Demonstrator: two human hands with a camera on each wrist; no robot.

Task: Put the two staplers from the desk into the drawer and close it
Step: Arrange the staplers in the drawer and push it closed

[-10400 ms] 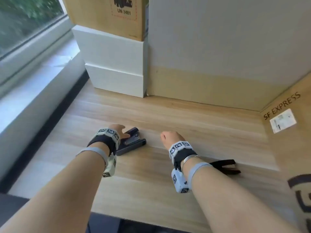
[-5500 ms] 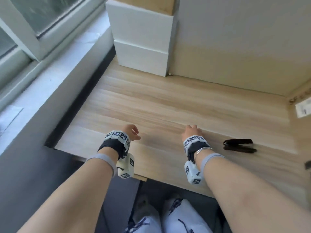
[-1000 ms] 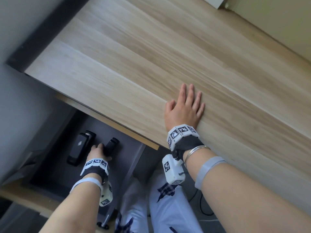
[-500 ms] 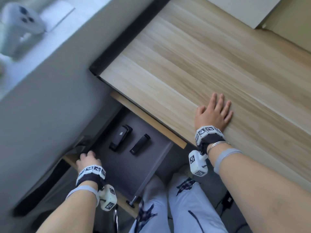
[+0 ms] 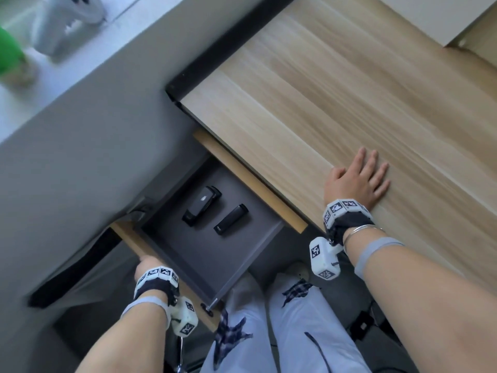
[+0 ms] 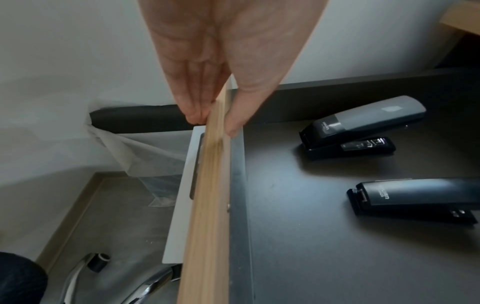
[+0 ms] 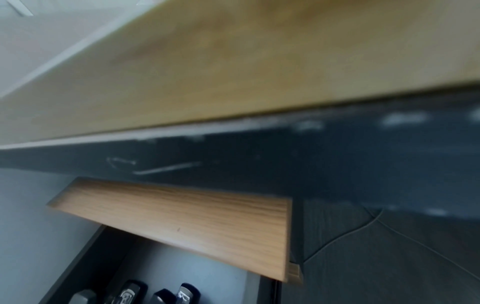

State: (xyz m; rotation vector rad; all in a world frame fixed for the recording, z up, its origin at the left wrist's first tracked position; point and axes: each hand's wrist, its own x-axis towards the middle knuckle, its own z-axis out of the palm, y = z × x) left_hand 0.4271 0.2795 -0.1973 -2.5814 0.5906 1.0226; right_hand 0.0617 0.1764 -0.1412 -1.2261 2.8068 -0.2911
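Note:
The dark drawer (image 5: 204, 254) stands pulled out under the wooden desk (image 5: 322, 90). Two staplers lie side by side on its floor: a grey-topped stapler (image 5: 201, 205) (image 6: 363, 127) and a slimmer black stapler (image 5: 230, 219) (image 6: 415, 197). My left hand (image 5: 146, 265) (image 6: 215, 125) pinches the top of the drawer's wooden front (image 6: 207, 195), thumb on the inside, fingers on the outside. My right hand (image 5: 357, 179) lies flat on the desk near its front edge, fingers straight. The right wrist view shows no fingers, only the staplers' ends (image 7: 130, 294) at the bottom.
A wooden strip (image 5: 242, 179) (image 7: 182, 216) hangs under the desk edge above the drawer's back. My legs (image 5: 269, 319) are beside the drawer's right corner. Chrome chair legs (image 6: 78, 277) and a plastic-lined bin (image 6: 145, 154) are on the floor left of the drawer. A white object (image 5: 70, 20) sits on the sill.
My left hand has left the black stapler inside the drawer and moved back to the drawer's front, which it now pinches. The right hand stays flat on the desk.

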